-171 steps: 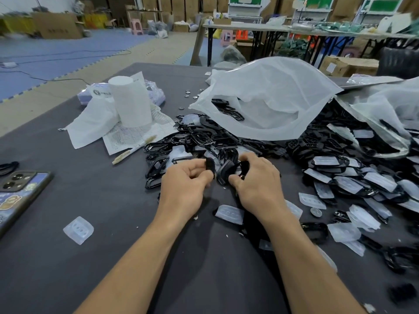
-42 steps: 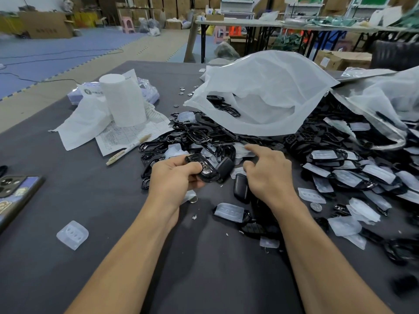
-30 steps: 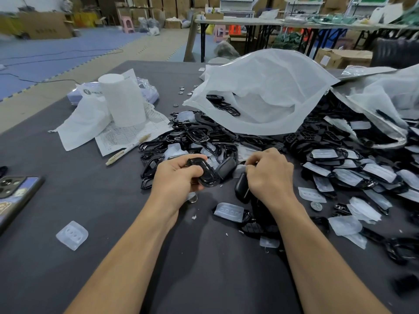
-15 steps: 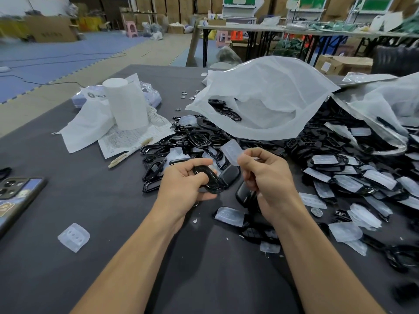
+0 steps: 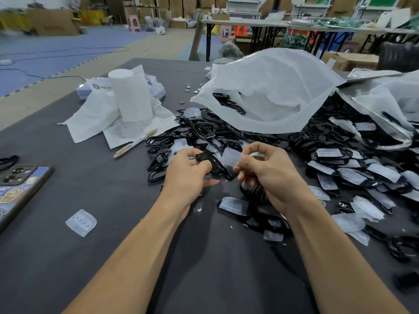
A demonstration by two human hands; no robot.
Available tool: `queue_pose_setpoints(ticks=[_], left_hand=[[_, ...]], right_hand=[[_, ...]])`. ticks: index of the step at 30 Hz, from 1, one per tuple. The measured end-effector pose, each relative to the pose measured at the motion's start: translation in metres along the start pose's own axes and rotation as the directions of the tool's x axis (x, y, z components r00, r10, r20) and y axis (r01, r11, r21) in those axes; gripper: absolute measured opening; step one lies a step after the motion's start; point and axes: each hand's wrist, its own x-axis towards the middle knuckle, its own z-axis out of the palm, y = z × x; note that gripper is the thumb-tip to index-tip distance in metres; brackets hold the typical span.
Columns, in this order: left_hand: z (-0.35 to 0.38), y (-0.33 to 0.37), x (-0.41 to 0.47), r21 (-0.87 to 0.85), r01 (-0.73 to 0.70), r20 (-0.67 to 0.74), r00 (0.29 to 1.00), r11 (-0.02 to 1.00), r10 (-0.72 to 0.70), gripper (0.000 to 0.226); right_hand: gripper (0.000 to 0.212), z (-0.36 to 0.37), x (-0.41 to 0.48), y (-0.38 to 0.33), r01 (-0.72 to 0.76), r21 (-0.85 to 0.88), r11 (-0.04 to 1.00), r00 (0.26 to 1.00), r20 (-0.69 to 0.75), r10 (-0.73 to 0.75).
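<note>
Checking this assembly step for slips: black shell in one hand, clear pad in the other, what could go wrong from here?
1. The translucent soft rectangular pad, pinched at its edge by the right hand, may seat crooked in the black plastic shell that the left hand grips.
2. If dropped, either could vanish among the heap of look-alike black plastic frames beyond the hands.

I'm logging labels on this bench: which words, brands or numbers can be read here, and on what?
No text here reads clearly.
Pack: a round logo and a short print, too blurred to read.
Sheet: a gridded form, its entries too small to read.
Phone: a cartoon picture, no legible words.
Held shell and pad: no print shows.
</note>
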Motion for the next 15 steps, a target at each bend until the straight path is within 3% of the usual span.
queue_pose_setpoints(ticks=[5,9,15], left_hand=[[-0.003,-0.001,-0.001,0.103,-0.027,-0.008,1.0,0.994,0.028,0.024],[-0.004,-0.002,-0.003,0.18,-0.071,-0.016,0.997,0.981,0.075,0.03],[0.001,0.001,-0.007,0.156,-0.067,0.06,0.996,0.985,0.058,0.026]], right_hand=[[0.032,0.001,0.0,0.002,0.109,-0.214,0.971,0.994,0.015,-0.109],[0.026,0.004,0.001,0.002,0.117,-0.177,0.977,0.993,0.055,-0.109],[0.021,0.01,-0.002,0.001,0.108,-0.208,0.972,0.994,0.038,-0.103]])
